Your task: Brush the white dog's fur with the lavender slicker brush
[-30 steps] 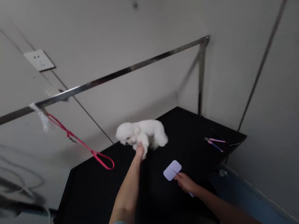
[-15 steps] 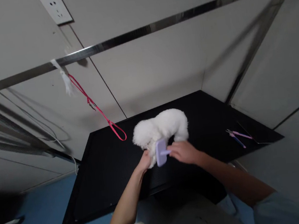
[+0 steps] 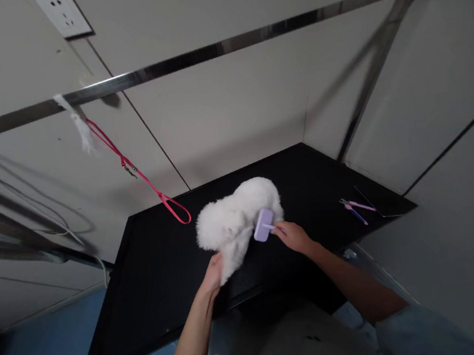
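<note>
A fluffy white dog (image 3: 241, 208) stands on the black table (image 3: 164, 290), its head toward the left. My left hand (image 3: 214, 272) is closed around the lower end of the dog's front leg (image 3: 234, 255), which is stretched out toward me. In my right hand (image 3: 292, 235) is the thin handle of a lilac slicker brush (image 3: 263, 225). The brush's flat back faces me, and its head is beside the dog's flank, behind the stretched leg. The bristle side is hidden, so I cannot tell whether it touches the coat.
A red leash loop (image 3: 175, 208) hangs from the metal bar (image 3: 188, 61) over the table's left part. Pliers-like clippers with pink and blue handles (image 3: 356, 212) lie at the right, beside a dark flat object (image 3: 381, 206). A ribbed hose (image 3: 5, 223) runs along the left.
My left hand has drawn the dog's front leg out toward me. The brush has moved off the leg, back and to the right, and tilted. The whole view has shifted somewhat.
</note>
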Motion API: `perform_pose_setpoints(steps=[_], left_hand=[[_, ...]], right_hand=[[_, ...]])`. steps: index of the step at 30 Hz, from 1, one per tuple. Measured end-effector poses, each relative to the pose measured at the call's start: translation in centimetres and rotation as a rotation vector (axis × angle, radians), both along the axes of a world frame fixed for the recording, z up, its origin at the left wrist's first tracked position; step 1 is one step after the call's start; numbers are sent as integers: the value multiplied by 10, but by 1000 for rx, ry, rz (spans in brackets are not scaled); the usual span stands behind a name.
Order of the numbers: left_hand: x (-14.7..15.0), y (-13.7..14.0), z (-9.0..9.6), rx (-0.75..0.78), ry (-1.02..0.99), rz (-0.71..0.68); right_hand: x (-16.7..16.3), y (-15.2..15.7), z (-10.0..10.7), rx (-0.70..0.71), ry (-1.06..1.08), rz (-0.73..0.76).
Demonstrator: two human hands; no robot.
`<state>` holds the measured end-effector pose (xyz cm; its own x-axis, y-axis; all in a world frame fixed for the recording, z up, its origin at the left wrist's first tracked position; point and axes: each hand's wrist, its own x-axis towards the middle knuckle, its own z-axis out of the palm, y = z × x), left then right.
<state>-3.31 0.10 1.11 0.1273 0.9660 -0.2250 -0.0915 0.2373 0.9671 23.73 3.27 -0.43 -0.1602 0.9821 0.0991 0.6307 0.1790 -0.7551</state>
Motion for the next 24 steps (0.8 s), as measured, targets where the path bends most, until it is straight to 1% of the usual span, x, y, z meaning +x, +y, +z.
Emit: perform_pose_setpoints(steps=[1, 2, 4, 5, 7, 9, 10, 12, 13, 14, 16, 17, 19, 20, 24], left_hand=[[2, -7, -5, 18, 8, -14], [5, -13, -11, 30, 22, -48], [17, -25, -24, 60, 48, -147], [23, -29, -30, 88, 59, -222], [31, -34, -40, 195, 141, -347], [31, -36, -48, 409, 332, -405], [29, -37, -52, 550, 443, -403], [26, -35, -59, 841, 635, -347], [25, -34, -62, 958, 706, -302], [27, -32, -65, 1041, 765, -251], [34, -26, -67, 1113, 856, -133], [39, -21, -66, 1116, 883, -79], [51, -12, -59, 1123, 885, -16], [56, -6, -54, 1141, 867, -17], [71, 17, -29, 1235, 796, -103]], right_hand=[[-1, -3, -11, -75, 127, -92], [-6, -8, -21, -154, 282, -135], [-27, -24, -38, -288, 673, -101], [-41, -33, -44, -340, 836, -42], [-66, -49, -47, -412, 1043, 5], [-79, -58, -40, -469, 1163, -27], [-81, -59, -34, -494, 1202, -63], [-77, -56, -20, -515, 1259, -119], [-74, -54, -12, -508, 1280, -130], [-71, -51, -6, -489, 1295, -132], [-68, -46, 4, -433, 1303, -107], [-68, -44, 8, -403, 1291, -87], [-69, -41, 13, -347, 1233, -66], [-69, -39, 15, -324, 1189, -66], [-63, -33, 25, -236, 1024, -85]])
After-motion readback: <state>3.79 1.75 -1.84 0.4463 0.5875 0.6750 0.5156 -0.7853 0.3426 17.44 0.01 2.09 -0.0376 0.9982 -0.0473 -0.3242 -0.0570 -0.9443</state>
